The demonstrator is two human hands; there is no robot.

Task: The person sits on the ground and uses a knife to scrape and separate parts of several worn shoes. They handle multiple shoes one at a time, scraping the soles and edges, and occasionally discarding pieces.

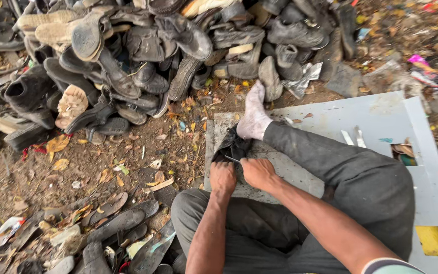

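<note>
**Both hands on dark shoe piece at board's near-left corner**

Left hand (222, 177) clenched on near edge of black shoe piece (232, 146). Right hand (258, 173) just beside, gripping same piece; thin blade-like sliver between the hands, cannot tell which holds it. Piece lying on grey board (381, 114), pinned under dusty bare foot (253, 117). Big heap of worn shoes (143, 50) beyond board's far-left edge. Loose soles (115, 223) on ground, near left.

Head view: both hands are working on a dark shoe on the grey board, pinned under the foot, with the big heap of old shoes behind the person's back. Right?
Not quite. The head view shows the heap of old shoes ahead of the person, beyond the foot, not behind. The rest holds: left hand and right hand work on the dark shoe on the grey board.
</note>
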